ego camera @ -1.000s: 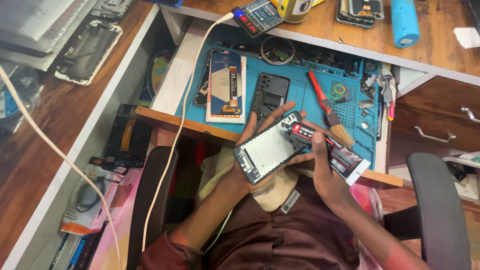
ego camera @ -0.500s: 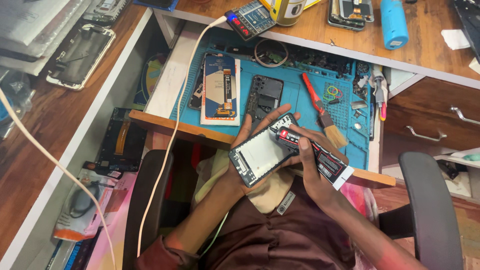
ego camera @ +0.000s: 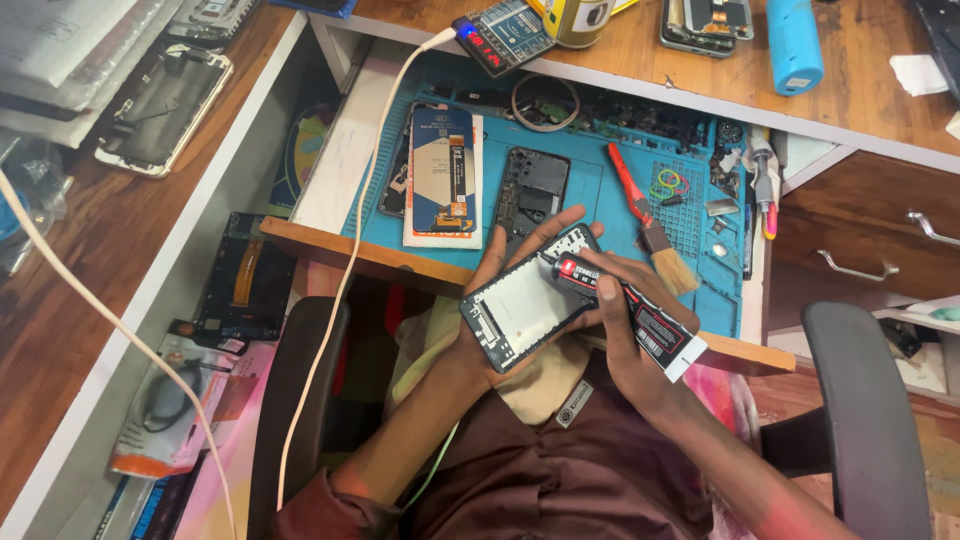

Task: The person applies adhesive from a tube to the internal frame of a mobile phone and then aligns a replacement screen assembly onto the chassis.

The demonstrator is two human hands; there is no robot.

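Left hand [ego camera: 492,335] under phone frame [ego camera: 528,297], fingers spread up behind it, cupping and holding it tilted over lap, just in front of near edge of blue work mat [ego camera: 590,180]. Right hand [ego camera: 625,335] wrapped around black-and-red glue tube [ego camera: 625,310], nozzle end touching upper right corner of frame. Brown shirt and chair arms below.

On mat, near edge: brush [ego camera: 665,255] with red handle, to right of hands. Mid mat: dark phone back cover [ego camera: 533,190], partly hidden by left fingertips; boxed display part [ego camera: 445,175] just left of it, at left edge. Coloured rubber bands [ego camera: 668,183] at right side. Tape ring [ego camera: 545,103] near far edge. White cable [ego camera: 340,290] crossing left edge. Far wooden desk: blue cylinder [ego camera: 795,45], small meter board [ego camera: 503,35].
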